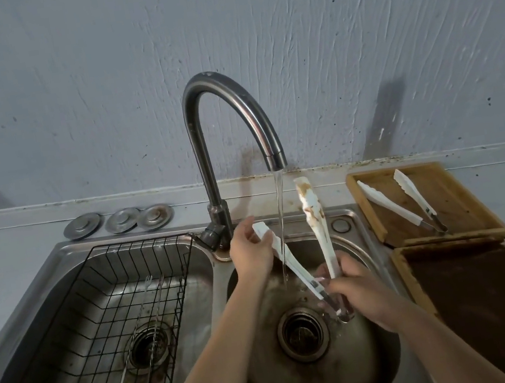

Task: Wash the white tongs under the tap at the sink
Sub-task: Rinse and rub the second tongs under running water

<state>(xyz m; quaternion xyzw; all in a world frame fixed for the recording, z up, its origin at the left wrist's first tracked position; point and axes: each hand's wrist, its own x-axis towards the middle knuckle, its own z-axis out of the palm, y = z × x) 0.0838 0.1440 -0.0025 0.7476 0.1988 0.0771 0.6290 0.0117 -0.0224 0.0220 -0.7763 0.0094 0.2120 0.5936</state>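
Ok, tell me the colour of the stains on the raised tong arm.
Brown stains on white, head view.

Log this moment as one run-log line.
tap running | left hand holds one arm of white tongs | right hand grips hinge end | other arm stained brown
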